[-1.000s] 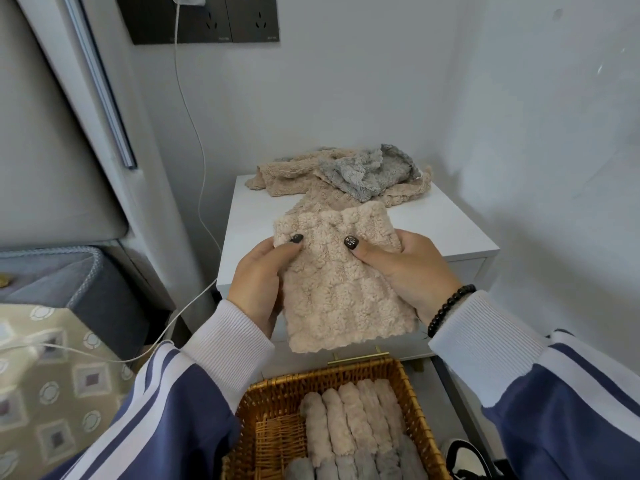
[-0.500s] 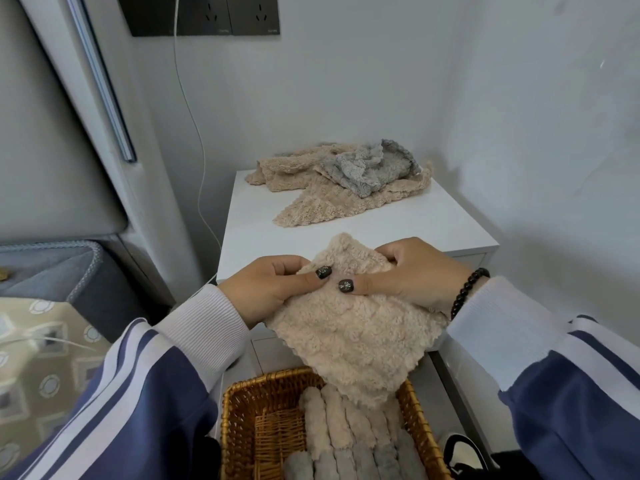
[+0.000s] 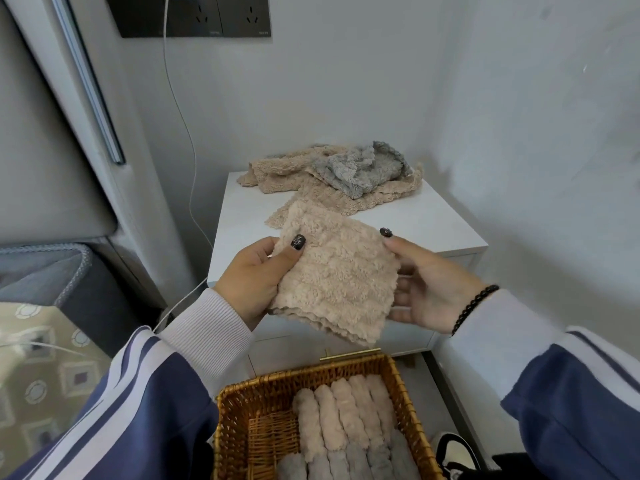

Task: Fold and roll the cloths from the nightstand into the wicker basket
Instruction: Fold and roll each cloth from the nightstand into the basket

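you held the folded beige cloth (image 3: 337,273) up in the air between the nightstand (image 3: 433,223) and the wicker basket (image 3: 242,427), clear of both, probably so you could square its edges before rolling. your left hand (image 3: 254,280) pinched its left edge, thumb on top near the upper corner and fingers (image 3: 266,313) curled behind, which kept the layers from sliding apart. your right hand (image 3: 427,289) stood at the right edge with its fingers mostly straight and spread under the cloth, thumb raised by the top corner; it looked more like a support than a grip, though the cloth hid where the fingertips met it, so i can't say for sure.

the cloth looked doubled, its stacked wavy edges showing along the bottom, so i'd judge the fold done and the roll not yet begun. it was soft and floppy, so a loose hold on one side could let it sag or open.

behind it, on the white top of the nightstand, the pile of loose cloths (image 3: 332,178) waited, beige ones with a grey one (image 3: 360,168) heaped on top. below, the basket already held a row of rolled cloths (image 3: 343,420) packed side by side toward the right, beige behind and grey in front, with a bare strip at the left where the next roll could go.
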`<act>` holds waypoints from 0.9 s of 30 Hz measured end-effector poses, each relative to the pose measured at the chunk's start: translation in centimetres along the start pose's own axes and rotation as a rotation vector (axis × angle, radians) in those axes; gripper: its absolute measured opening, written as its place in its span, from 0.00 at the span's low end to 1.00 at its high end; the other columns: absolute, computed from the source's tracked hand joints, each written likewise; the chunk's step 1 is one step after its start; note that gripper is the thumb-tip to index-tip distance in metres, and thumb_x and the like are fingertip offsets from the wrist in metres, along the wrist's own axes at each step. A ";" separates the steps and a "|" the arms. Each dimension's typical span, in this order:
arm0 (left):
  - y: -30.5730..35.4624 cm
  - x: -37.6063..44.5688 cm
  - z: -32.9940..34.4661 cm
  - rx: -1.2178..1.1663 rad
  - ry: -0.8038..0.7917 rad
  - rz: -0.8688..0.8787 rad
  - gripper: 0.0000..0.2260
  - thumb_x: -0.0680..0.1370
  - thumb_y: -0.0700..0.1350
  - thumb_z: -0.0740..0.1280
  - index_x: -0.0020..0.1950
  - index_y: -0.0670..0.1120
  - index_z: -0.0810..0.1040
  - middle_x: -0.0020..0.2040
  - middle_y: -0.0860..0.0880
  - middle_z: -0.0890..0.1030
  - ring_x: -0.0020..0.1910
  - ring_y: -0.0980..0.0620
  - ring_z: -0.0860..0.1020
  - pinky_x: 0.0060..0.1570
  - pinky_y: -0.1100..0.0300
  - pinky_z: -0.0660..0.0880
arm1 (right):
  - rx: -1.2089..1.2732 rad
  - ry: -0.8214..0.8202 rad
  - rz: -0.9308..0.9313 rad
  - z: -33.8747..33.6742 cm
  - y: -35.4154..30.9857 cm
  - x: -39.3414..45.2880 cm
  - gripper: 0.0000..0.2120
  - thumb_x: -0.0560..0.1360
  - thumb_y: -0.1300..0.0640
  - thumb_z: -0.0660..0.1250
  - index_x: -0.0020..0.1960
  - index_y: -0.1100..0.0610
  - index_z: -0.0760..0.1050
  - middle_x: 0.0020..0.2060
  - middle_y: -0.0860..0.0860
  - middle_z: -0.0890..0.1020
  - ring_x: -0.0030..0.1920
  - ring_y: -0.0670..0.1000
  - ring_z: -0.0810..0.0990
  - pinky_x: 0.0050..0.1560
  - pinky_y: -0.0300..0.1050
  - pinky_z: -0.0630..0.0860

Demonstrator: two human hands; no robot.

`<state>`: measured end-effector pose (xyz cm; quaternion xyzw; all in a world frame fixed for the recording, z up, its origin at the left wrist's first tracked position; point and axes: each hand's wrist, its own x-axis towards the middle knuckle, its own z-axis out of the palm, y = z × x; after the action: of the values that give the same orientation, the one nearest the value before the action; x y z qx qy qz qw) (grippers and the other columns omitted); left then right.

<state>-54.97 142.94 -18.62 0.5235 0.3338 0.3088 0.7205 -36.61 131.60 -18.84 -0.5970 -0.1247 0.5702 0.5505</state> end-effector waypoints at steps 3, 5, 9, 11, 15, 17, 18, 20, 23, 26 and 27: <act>0.3 -0.1 0.5 -0.088 0.008 -0.008 0.09 0.76 0.42 0.67 0.53 0.38 0.78 0.41 0.45 0.85 0.37 0.51 0.84 0.34 0.61 0.80 | 0.113 -0.228 -0.016 0.8 1.6 0.0 0.45 0.47 0.46 0.84 0.61 0.56 0.76 0.56 0.55 0.83 0.56 0.57 0.82 0.58 0.58 0.77; 0.4 0.0 0.5 -0.063 0.002 -0.008 0.13 0.73 0.42 0.70 0.55 0.38 0.78 0.43 0.43 0.85 0.38 0.49 0.84 0.35 0.59 0.81 | 0.173 -0.291 -0.065 0.9 1.6 -0.1 0.46 0.46 0.53 0.86 0.62 0.59 0.75 0.57 0.58 0.82 0.58 0.59 0.81 0.59 0.59 0.76; 0.1 0.1 0.4 0.201 -0.096 0.020 0.27 0.57 0.44 0.77 0.56 0.42 0.79 0.47 0.45 0.86 0.46 0.47 0.85 0.44 0.54 0.82 | -0.033 -0.175 -0.200 0.3 1.0 -0.6 0.28 0.59 0.59 0.77 0.58 0.60 0.78 0.53 0.57 0.84 0.52 0.55 0.84 0.51 0.50 0.81; -0.2 0.0 0.7 0.276 -0.130 0.023 0.26 0.55 0.45 0.77 0.52 0.46 0.80 0.45 0.51 0.86 0.45 0.51 0.85 0.42 0.57 0.82 | -0.136 -0.124 -0.249 -0.1 1.0 -0.7 0.27 0.59 0.58 0.75 0.58 0.61 0.78 0.51 0.58 0.84 0.51 0.56 0.84 0.52 0.50 0.81; -0.7 0.0 1.2 0.306 -0.139 0.041 0.22 0.56 0.45 0.77 0.49 0.49 0.79 0.41 0.56 0.86 0.41 0.57 0.84 0.39 0.65 0.80 | -0.221 -0.058 -0.321 -0.4 1.2 -1.0 0.27 0.58 0.55 0.76 0.56 0.59 0.78 0.49 0.55 0.85 0.50 0.54 0.84 0.50 0.48 0.81; -0.8 0.0 1.4 0.305 -0.135 0.045 0.21 0.58 0.43 0.78 0.50 0.49 0.79 0.41 0.57 0.85 0.42 0.58 0.84 0.39 0.65 0.80 | -0.269 -0.007 -0.371 -0.5 1.3 -1.1 0.32 0.55 0.53 0.78 0.57 0.57 0.77 0.50 0.53 0.85 0.50 0.52 0.84 0.53 0.50 0.80; -0.9 0.0 1.5 0.309 -0.138 0.048 0.22 0.59 0.42 0.78 0.51 0.49 0.79 0.42 0.56 0.85 0.43 0.57 0.84 0.41 0.64 0.80 | -0.288 0.022 -0.393 -0.5 1.3 -1.1 0.33 0.53 0.52 0.78 0.58 0.56 0.77 0.50 0.52 0.85 0.50 0.52 0.84 0.53 0.51 0.79; -1.2 -0.1 1.7 0.301 -0.155 0.048 0.20 0.61 0.40 0.77 0.51 0.50 0.79 0.42 0.57 0.85 0.43 0.58 0.84 0.41 0.64 0.80 | -0.313 0.075 -0.432 -0.7 1.2 -1.2 0.29 0.55 0.53 0.79 0.55 0.54 0.77 0.48 0.50 0.85 0.50 0.51 0.84 0.53 0.51 0.79; -1.4 -0.1 1.9 0.265 -0.160 0.024 0.17 0.67 0.35 0.76 0.50 0.50 0.78 0.42 0.57 0.85 0.43 0.57 0.83 0.41 0.63 0.81 | -0.320 0.092 -0.482 -1.0 0.4 -1.5 0.17 0.65 0.61 0.77 0.52 0.53 0.77 0.46 0.51 0.85 0.48 0.52 0.85 0.52 0.52 0.80; -1.3 -0.2 1.9 0.189 -0.186 -0.030 0.19 0.64 0.40 0.75 0.53 0.48 0.79 0.50 0.50 0.85 0.49 0.49 0.84 0.46 0.56 0.82 | -0.287 0.037 -0.486 -1.2 -0.3 -1.9 0.15 0.68 0.65 0.74 0.52 0.54 0.78 0.47 0.53 0.85 0.47 0.52 0.85 0.49 0.50 0.81; -1.3 -0.3 1.8 0.134 -0.200 -0.055 0.18 0.63 0.40 0.72 0.53 0.47 0.80 0.50 0.47 0.85 0.49 0.48 0.84 0.46 0.55 0.82 | -0.261 0.007 -0.476 -1.3 -0.4 -2.0 0.15 0.68 0.66 0.73 0.52 0.55 0.78 0.46 0.53 0.85 0.46 0.52 0.85 0.47 0.48 0.82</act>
<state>-53.56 141.35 -19.35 0.5894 0.2941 0.2122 0.7218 -36.04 129.52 -17.72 -0.6188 -0.3318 0.4018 0.5878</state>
